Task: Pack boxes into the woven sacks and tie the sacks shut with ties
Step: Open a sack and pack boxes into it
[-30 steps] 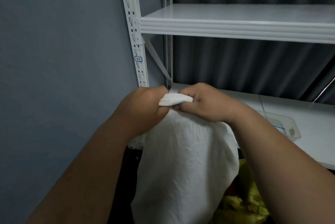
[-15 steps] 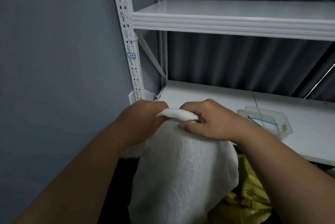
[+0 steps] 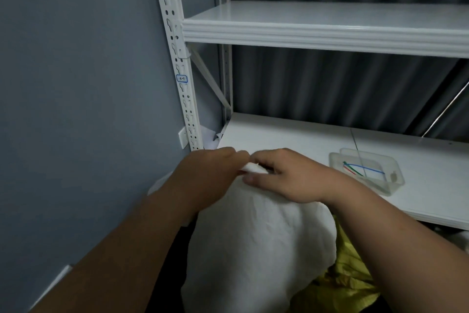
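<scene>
White sack (image 3: 256, 249) filled; both hands, left hand (image 3: 210, 175) and right hand (image 3: 286, 175), pinch its gathered neck (image 3: 253, 168). No tie on yet; ties (image 3: 363, 169) lie in tray (image 3: 396, 180) right of sack.

- On your left you see a plain blue-grey wall (image 3: 76, 84).
- In front of you stands a white metal shelving rack (image 3: 317, 31).
- Behind it hangs a dark grey pleated curtain (image 3: 330, 84).

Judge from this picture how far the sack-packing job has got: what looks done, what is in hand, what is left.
Done: the white sack bulges as if filled, though no boxes show. In hand: the left hand and right hand grip its bunched mouth. Left: no tie is on it; the coloured ties lie in the clear tub on the shelf.
</scene>
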